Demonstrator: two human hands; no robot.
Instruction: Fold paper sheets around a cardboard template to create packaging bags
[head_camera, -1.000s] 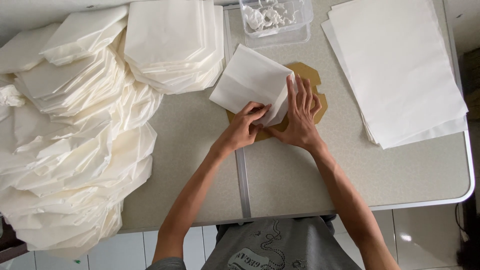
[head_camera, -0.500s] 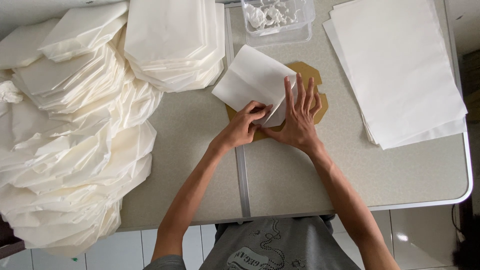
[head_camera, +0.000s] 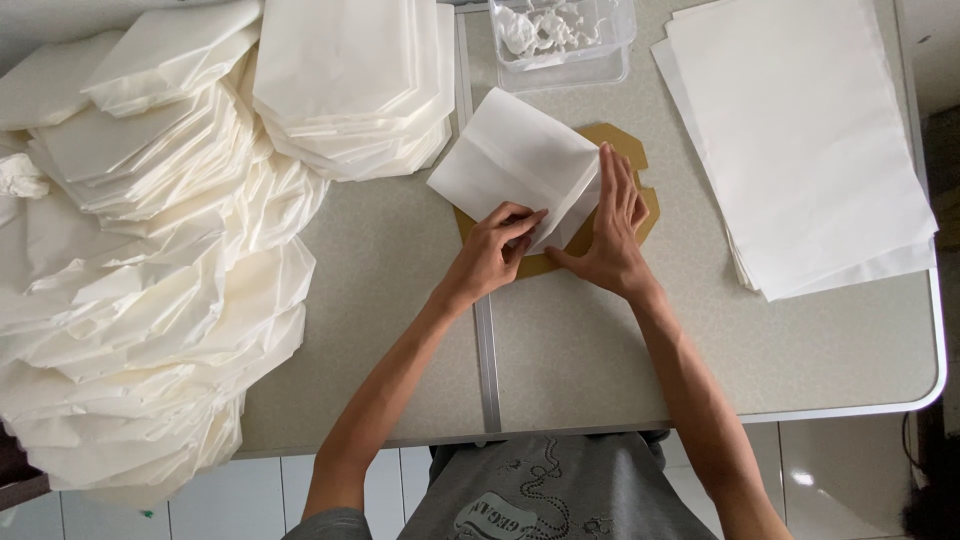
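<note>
Grey table (head_camera: 600, 370) – big heap of folded white paper (head_camera: 150, 290) far left, flat sheet stack (head_camera: 800, 140) right, clear tub (head_camera: 565, 40) at top. Centre: white sheet (head_camera: 515, 160) over brown cardboard template (head_camera: 620, 150). R hand (head_camera: 610, 240) flat, fingers spread, pressing sheet edge – L hand (head_camera: 495, 250) pinching folded corner w/ fingertips

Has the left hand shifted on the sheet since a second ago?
No. The left hand pinches the same lower edge of the white sheet, beside the table seam, as before.
</note>
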